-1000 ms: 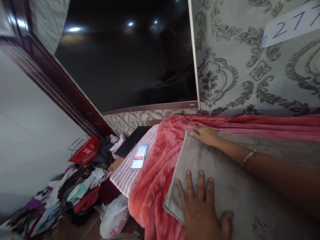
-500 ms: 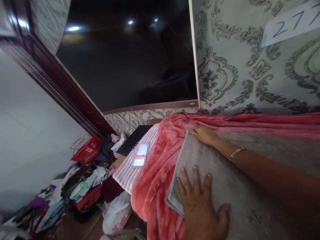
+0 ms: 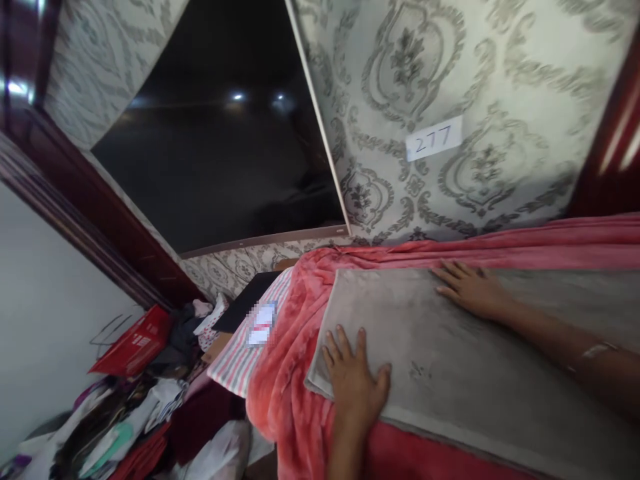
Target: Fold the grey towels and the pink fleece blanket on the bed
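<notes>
The fingers of the left hand are spread wide and lie flat on the grey blanket, close to its left end, with the thumb out to the right and the wrist crossing its near edge. The right hand also lies palm down on the grey blanket, at its far edge, fingers apart and gripping nothing; a bracelet circles that wrist. The grey blanket itself is spread smooth and mostly flat, with a small dark motif on it just right of the left thumb.

Beneath the grey blanket, and showing past its left, far and near edges, is a rumpled red blanket. Farther left of the grey blanket lies a striped cloth, bearing a blurred rectangular item, with a flat black panel beyond. Well to the left of the grey blanket, and lower, are a heap of clothes and a red basket. On the wall behind the grey blanket are a dark television and a paper label reading 277.
</notes>
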`<state>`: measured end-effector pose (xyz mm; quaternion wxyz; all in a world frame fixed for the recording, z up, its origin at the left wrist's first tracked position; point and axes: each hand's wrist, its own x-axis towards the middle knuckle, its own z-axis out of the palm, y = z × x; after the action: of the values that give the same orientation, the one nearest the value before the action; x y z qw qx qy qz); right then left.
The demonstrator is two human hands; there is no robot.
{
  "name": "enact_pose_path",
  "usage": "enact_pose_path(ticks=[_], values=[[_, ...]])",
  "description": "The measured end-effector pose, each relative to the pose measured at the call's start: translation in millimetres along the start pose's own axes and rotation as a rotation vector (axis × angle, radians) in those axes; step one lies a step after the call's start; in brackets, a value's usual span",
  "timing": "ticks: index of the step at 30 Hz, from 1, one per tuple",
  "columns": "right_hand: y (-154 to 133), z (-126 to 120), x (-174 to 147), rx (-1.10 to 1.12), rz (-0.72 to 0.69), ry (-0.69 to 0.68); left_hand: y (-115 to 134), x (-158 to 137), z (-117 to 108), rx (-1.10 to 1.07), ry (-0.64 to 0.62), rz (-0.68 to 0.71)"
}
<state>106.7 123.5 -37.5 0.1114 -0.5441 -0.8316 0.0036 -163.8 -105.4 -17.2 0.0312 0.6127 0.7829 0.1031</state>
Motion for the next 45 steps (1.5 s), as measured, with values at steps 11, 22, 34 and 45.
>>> enact_pose_path(ticks=[11, 22, 34, 45], values=[[133, -44, -127, 0.049, 0.296, -0.089, 106, 61, -50, 0.135, -0.116, 0.271], [159, -56, -154, 0.037, 0.425, -0.090, 166, 150, 28, 0.163, -0.134, 0.367], [171, -62, -145, -0.012, 0.395, -0.126, 205, 137, 8, 0.216, -0.116, 0.389], [186, -55, -151, -0.080, 0.517, -0.102, 256, 115, 48, 0.040, -0.134, 0.650]])
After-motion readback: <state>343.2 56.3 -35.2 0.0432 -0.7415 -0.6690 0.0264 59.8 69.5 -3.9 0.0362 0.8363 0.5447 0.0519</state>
